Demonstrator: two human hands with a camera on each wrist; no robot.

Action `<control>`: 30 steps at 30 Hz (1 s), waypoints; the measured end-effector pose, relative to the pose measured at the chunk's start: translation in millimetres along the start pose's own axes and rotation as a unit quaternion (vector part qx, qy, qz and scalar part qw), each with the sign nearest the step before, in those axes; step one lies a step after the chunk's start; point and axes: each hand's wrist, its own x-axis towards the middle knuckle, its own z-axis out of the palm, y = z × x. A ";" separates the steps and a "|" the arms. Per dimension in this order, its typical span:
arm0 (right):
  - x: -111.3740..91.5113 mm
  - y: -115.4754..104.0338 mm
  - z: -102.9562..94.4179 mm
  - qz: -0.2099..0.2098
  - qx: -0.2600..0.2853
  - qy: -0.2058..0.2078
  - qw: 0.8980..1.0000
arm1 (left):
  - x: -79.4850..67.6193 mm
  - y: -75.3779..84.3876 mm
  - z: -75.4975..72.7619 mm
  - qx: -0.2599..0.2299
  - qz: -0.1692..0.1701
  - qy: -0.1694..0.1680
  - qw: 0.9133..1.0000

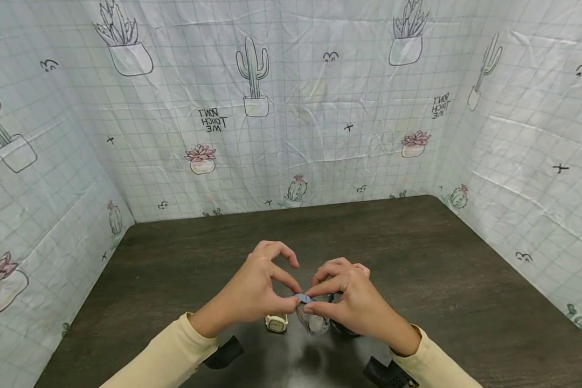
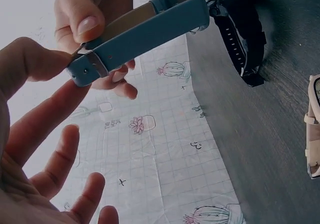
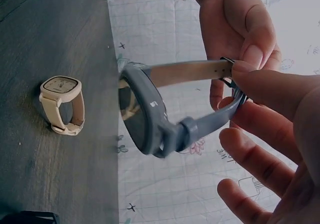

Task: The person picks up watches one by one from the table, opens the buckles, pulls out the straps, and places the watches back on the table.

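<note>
A blue-grey wristwatch (image 3: 137,111) hangs face down from both hands, its strap (image 2: 145,36) closed into a loop at the metal buckle. My left hand (image 1: 257,288) pinches the strap's end by the buckle between thumb and index finger, the other fingers spread. Facing it, my right hand (image 1: 351,293) grips the strap at the buckle with thumb and fingertips. Below the hands, a cream wristwatch (image 1: 276,323) stands on the table with its strap fastened. A black wristwatch (image 2: 242,36) rests on the table too, partly covered by the right hand in the head view.
The dark wooden table (image 1: 189,253) is bounded at the back and sides by a white grid-patterned cloth (image 1: 300,140) with plant drawings. Black straps (image 1: 225,353) show by the cream sleeves (image 1: 174,345) at both wrists.
</note>
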 end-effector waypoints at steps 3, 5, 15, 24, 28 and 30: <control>-1.2 1.2 0.8 0.000 0.001 0.005 1.000 | -2.0 -2.6 -1.8 -0.010 -0.009 0.008 1.000; -1.6 1.7 1.2 0.000 0.000 0.009 1.000 | -2.9 -3.3 -2.7 -0.012 -0.011 0.008 1.000; -1.3 2.1 0.9 0.007 -0.008 0.015 1.000 | -1.1 1.5 1.6 0.036 -0.022 -0.020 0.999; -0.8 0.9 0.1 0.013 -0.015 0.011 1.000 | 0.4 3.4 4.9 0.062 0.002 -0.015 0.998; -2.0 0.8 0.1 0.010 -0.017 0.018 1.000 | -0.5 2.8 4.1 0.060 0.006 -0.003 0.998; -2.7 1.0 0.3 0.008 -0.020 0.021 1.000 | -1.3 2.8 3.7 0.058 0.006 0.001 0.998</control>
